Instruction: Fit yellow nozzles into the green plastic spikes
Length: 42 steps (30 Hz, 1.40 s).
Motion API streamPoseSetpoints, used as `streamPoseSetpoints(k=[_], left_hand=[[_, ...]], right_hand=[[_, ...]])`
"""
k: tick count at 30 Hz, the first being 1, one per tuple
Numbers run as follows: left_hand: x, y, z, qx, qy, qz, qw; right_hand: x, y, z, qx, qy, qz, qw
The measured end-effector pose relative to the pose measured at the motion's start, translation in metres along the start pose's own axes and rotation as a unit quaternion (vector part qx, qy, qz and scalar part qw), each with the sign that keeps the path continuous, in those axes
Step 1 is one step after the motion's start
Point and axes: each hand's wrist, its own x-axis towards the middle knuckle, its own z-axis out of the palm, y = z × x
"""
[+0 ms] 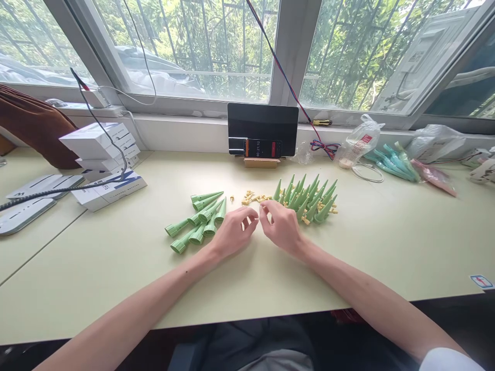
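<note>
My left hand (235, 230) and my right hand (281, 225) face each other just above the table, fingertips a small gap apart. Both are curled into a pinch; whatever they might hold is too small or hidden to make out. Beside my left hand lies a loose pile of green hollow plastic spikes (183, 241), open ends towards me. Behind my fingertips are several small yellow valve-like pieces (249, 197), with a single yellow piece (232, 198) off to the left. Close by my right hand, green spikes (299, 198) with yellow pieces on them are bunched together, tips pointing up and away.
A phone (263, 149) showing a timer leans on a black tablet (263, 121) at the back. White boxes (112, 188) and a dark cable stand at left. Plastic bags (358, 141) and a bundled red-blue wire (325, 148) lie at back right. The table's front edge (255, 322) is near me.
</note>
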Motion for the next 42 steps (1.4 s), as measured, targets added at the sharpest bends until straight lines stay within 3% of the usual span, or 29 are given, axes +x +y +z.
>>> streamPoseSetpoints(k=[3,6,14,20,25,34,42], left_hand=[[0.001,0.001,-0.001,0.002,0.004,0.003,1.0],[0.001,0.001,-0.001,0.004,0.004,-0.001,1.0],[-0.001,0.002,-0.003,0.018,-0.001,0.002,1.0],[-0.001,0.002,-0.007,0.095,0.018,0.028,0.995],[0.002,-0.002,-0.015,0.215,0.056,0.045,0.974],[-0.001,-0.014,-0.015,0.338,0.02,-0.022,0.941],[-0.001,-0.02,-0.015,0.342,0.01,-0.059,0.938]], right_hand=[[0.0,-0.003,-0.001,-0.053,-0.117,0.01,0.992],[0.002,-0.005,-0.003,-0.104,-0.193,0.025,0.975],[0.008,-0.01,-0.008,-0.204,-0.305,0.018,0.93],[0.006,-0.013,-0.007,-0.244,-0.316,0.017,0.917],[0.006,-0.013,-0.007,-0.257,-0.311,0.04,0.914],[0.007,-0.017,-0.01,-0.255,-0.305,0.072,0.915],[0.008,-0.014,-0.008,-0.144,-0.282,-0.011,0.948]])
